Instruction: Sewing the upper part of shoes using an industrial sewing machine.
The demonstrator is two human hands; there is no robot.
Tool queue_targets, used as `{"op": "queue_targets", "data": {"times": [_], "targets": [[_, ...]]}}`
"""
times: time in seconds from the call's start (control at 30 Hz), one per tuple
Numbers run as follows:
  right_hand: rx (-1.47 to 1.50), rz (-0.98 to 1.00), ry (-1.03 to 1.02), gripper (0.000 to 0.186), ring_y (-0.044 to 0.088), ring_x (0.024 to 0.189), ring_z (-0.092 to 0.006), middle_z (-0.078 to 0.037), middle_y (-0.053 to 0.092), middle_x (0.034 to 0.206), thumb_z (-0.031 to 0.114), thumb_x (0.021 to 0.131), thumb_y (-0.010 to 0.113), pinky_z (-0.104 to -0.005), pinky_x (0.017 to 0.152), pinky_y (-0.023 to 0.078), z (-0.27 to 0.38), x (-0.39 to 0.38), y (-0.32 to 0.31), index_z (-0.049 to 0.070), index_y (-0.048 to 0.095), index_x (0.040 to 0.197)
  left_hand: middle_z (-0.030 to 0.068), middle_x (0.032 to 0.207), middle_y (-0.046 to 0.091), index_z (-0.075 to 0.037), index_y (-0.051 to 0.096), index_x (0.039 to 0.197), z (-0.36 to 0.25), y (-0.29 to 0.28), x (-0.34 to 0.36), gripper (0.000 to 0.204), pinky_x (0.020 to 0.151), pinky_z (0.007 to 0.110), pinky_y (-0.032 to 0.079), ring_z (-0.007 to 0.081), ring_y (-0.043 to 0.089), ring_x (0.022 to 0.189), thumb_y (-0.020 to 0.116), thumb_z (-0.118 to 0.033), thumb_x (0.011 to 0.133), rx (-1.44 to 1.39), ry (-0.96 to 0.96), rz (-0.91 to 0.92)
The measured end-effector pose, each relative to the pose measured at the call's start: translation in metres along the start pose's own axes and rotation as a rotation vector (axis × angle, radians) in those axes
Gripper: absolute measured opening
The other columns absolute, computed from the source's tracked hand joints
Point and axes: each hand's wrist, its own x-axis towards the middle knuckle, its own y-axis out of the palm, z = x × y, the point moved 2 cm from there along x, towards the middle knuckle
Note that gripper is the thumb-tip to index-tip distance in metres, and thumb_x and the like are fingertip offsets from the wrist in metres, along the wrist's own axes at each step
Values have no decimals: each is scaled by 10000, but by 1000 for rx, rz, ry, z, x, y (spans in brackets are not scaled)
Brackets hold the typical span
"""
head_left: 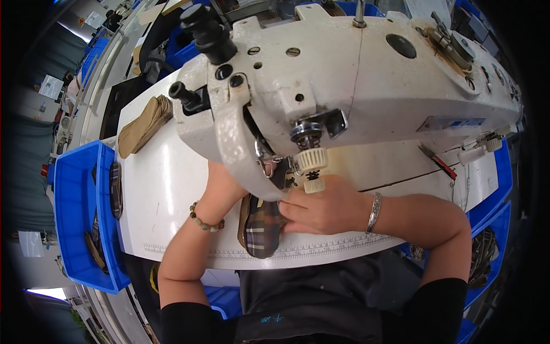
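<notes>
- Guiding the plaid shoe-shaped piece (263, 234) under the sewing machine (338, 80) appears to be the step in hand, judging by the head view, the only one here.
- The piece lies on the white worktable (166, 198), between the hands; its rounded near end reaches the printed ruler (329, 247), while its far end runs beneath the machine head, partly hidden.
- To do this well, I would steer with light pressure from both sides, letting the machine draw the work in rather than pulling.
- Turning gradually around the curve should help the seam follow the edge; the brown layer showing along the left side probably needs to stay lined up with the plaid.
- Fingertips so near the stitching area call for care, especially on the left.
- The left hand (227, 182) reaches in behind the curved white guard (238, 140); most of its fingers are hidden, so how far open it is, and whether it grips anything, I cannot tell.
- The right hand (325, 207) has its fingers curled inward, tips against the piece's right edge; whether they pinch it is unclear.
</notes>
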Motion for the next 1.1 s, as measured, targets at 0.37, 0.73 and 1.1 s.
{"op": "queue_targets", "data": {"times": [0.37,0.73,1.1], "targets": [[-341,93,-80,132,549,528,-160,-57,534,635,191,629,628,-293,445,422,8,-5,20,64,596,609,135,914,705,-96,723,1030,-48,-31,-13,217,772,376,512,293,659,870,698,-155,822,185,-73,27],[-347,168,-90,175,584,520,-168,-178,643,736,189,639,637,-291,447,446,13,-10,9,16,653,657,98,1170,641,-46,695,920,-81,-28,-41,279,826,376,529,289,606,1099,706,-83,644,382,351,124],[-382,170,9,126,614,532,-179,-73,570,635,159,676,652,-312,456,463,5,-8,11,68,587,616,78,1083,629,-27,705,973,-67,-24,-28,338,700,389,520,264,615,959,717,-77,640,301,324,71]]}}
